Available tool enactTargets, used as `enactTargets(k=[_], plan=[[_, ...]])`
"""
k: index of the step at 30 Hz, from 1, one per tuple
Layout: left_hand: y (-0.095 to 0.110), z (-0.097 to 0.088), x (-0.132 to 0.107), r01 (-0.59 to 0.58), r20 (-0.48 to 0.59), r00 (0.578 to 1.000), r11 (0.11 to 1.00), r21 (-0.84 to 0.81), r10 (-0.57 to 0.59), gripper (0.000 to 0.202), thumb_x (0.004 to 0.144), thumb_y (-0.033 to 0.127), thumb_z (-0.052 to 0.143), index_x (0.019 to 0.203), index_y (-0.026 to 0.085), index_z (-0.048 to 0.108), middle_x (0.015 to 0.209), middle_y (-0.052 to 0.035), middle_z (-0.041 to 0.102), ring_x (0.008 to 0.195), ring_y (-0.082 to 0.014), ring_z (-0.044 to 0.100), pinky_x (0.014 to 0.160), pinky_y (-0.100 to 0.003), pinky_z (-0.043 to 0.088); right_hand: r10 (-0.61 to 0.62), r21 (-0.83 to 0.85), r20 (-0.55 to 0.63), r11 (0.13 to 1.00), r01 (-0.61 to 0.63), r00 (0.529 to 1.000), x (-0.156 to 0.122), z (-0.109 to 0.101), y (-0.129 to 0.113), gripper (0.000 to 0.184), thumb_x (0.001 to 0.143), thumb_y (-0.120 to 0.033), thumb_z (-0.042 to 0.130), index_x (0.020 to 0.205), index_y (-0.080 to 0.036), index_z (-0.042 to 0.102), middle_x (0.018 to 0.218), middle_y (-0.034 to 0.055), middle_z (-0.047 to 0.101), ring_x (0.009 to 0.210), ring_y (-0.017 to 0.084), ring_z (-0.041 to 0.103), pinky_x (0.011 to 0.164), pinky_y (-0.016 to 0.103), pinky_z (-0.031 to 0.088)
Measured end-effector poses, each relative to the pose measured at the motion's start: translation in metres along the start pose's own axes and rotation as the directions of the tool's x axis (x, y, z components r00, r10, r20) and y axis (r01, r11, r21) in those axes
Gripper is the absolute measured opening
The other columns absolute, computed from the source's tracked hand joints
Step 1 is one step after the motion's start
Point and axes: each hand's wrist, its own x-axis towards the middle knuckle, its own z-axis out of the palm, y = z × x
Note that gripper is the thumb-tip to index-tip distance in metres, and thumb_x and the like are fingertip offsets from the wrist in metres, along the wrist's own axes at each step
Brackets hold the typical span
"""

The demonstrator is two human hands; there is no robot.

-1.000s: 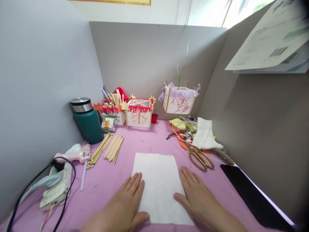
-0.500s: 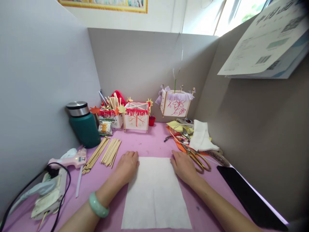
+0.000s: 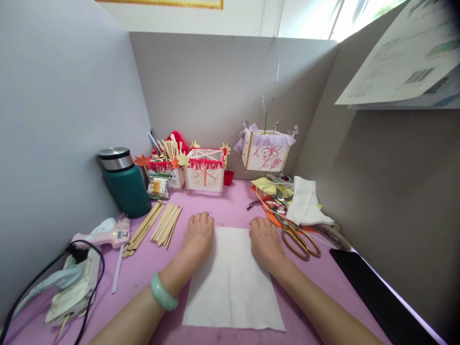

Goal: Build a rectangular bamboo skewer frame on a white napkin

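Note:
A white paper sheet [image 3: 233, 287] lies flat on the pink table cover [image 3: 316, 282] in front of me. My left hand [image 3: 199, 235], with a green bangle on its wrist, sits on the sheet's far left corner. My right hand [image 3: 264, 241] sits on the far right corner. The fingers of both hands are curled down over the sheet's far edge, and the fingertips are hidden. Both forearms stretch along the sheet's sides.
Gold scissors [image 3: 300, 238], white tissue [image 3: 305, 203] and coloured scraps lie to the right, with a black slab [image 3: 381, 297] beyond them. Wooden sticks [image 3: 158, 223], a pink glue gun [image 3: 108, 235], a power strip [image 3: 74, 287] and a green flask [image 3: 125, 182] are on the left. Paper lanterns [image 3: 204, 171] stand at the back.
Both hands slid from the sheet's near end up to its far edge, then moved inward onto the far corners with fingers curled.

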Motion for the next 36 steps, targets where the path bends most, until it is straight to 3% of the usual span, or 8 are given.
enactTargets(k=[4, 6, 10, 16, 22, 28, 32, 36], plan=[[0.028, 0.021, -0.023, -0.252, 0.050, 0.964, 0.956, -0.150, 0.262, 0.055, 0.090, 0.029, 0.032, 0.137, 0.000, 0.032, 0.146, -0.0226, 0.030, 0.136, -0.0272, 0.024, 0.108, -0.043, 0.025, -0.153, 0.078, 0.059, 0.986, 0.148, 0.987, -0.012, 0.011, -0.018, 0.046, 0.095, -0.025, 0.024, 0.136, -0.011, 0.039, 0.141, 0.0117, 0.041, 0.129, 0.018, 0.034, 0.106, 0.034, 0.025], [0.033, 0.030, -0.032, -0.279, 0.103, 0.948, 0.943, -0.183, 0.300, 0.065, 0.092, 0.043, 0.026, 0.141, 0.001, 0.025, 0.149, -0.0210, 0.024, 0.139, -0.0280, 0.017, 0.111, -0.045, 0.019, -0.228, 0.116, 0.129, 0.970, 0.214, 0.965, -0.019, 0.018, -0.018, 0.050, 0.096, -0.036, 0.024, 0.139, -0.013, 0.037, 0.144, 0.0096, 0.038, 0.133, 0.017, 0.031, 0.108, 0.035, 0.024], [0.018, 0.031, -0.036, -0.176, 0.160, 0.967, 0.973, -0.147, 0.199, 0.074, 0.090, 0.054, 0.018, 0.143, 0.003, 0.024, 0.151, -0.0207, 0.015, 0.140, -0.0298, 0.007, 0.112, -0.047, 0.014, -0.186, 0.107, 0.239, 0.981, 0.165, 0.953, -0.027, 0.022, 0.000, 0.071, 0.092, -0.057, 0.021, 0.142, -0.008, 0.029, 0.150, 0.0152, 0.021, 0.139, 0.024, 0.015, 0.112, 0.044, 0.015], [-0.007, 0.010, -0.033, 0.090, 0.204, 0.975, 0.996, -0.021, -0.084, 0.080, 0.088, 0.055, 0.023, 0.140, -0.006, 0.023, 0.149, -0.0261, 0.016, 0.139, -0.0342, 0.010, 0.112, -0.049, 0.011, 0.001, -0.050, 0.207, 0.999, 0.009, 0.978, -0.025, 0.012, 0.007, 0.076, 0.090, -0.056, 0.031, 0.139, 0.002, 0.031, 0.147, 0.0231, 0.023, 0.138, 0.031, 0.017, 0.111, 0.048, 0.016], [0.005, 0.013, -0.059, -0.169, 0.210, 0.957, 0.971, -0.168, 0.202, 0.072, 0.090, 0.053, 0.009, 0.145, 0.007, 0.018, 0.153, -0.0171, 0.010, 0.140, -0.0280, 0.002, 0.113, -0.046, 0.010, -0.293, 0.070, 0.206, 0.956, 0.285, 0.934, -0.044, 0.018, -0.017, 0.070, 0.092, -0.056, 0.024, 0.142, -0.009, 0.030, 0.149, 0.0120, 0.022, 0.139, 0.023, 0.017, 0.112, 0.043, 0.019], [-0.010, 0.002, -0.073, -0.128, 0.248, 0.954, 0.976, -0.177, 0.170, 0.079, 0.086, 0.062, 0.022, 0.143, 0.006, 0.025, 0.151, -0.0203, 0.018, 0.140, -0.0322, 0.011, 0.111, -0.047, 0.016, -0.072, -0.090, 0.185, 0.992, 0.090, 0.980, -0.049, 0.026, 0.026, 0.073, 0.087, -0.055, 0.035, 0.135, -0.001, 0.041, 0.143, 0.0201, 0.033, 0.134, 0.031, 0.028, 0.110, 0.051, 0.023], [-0.027, -0.026, -0.056, 0.085, 0.087, 0.993, 0.992, -0.094, -0.077, 0.042, 0.089, 0.040, 0.037, 0.114, 0.013, 0.058, 0.123, -0.0161, 0.056, 0.114, -0.0271, 0.051, 0.097, -0.041, 0.037, -0.065, -0.172, 0.059, 0.982, 0.074, 0.996, -0.040, 0.018, 0.020, 0.065, 0.084, -0.048, 0.042, 0.128, -0.001, 0.050, 0.138, 0.0234, 0.039, 0.131, 0.036, 0.032, 0.109, 0.056, 0.020], [-0.062, -0.039, -0.021, 0.413, -0.039, 0.911, 0.908, 0.067, -0.412, 0.031, 0.086, 0.023, 0.042, 0.104, 0.008, 0.062, 0.106, -0.0201, 0.061, 0.101, -0.0313, 0.057, 0.084, -0.042, 0.043, -0.341, 0.063, 0.211, 0.940, 0.335, 0.916, -0.037, 0.004, -0.020, 0.067, 0.089, -0.053, 0.035, 0.141, -0.010, 0.035, 0.148, 0.0134, 0.023, 0.136, 0.028, 0.022, 0.110, 0.048, 0.024]])
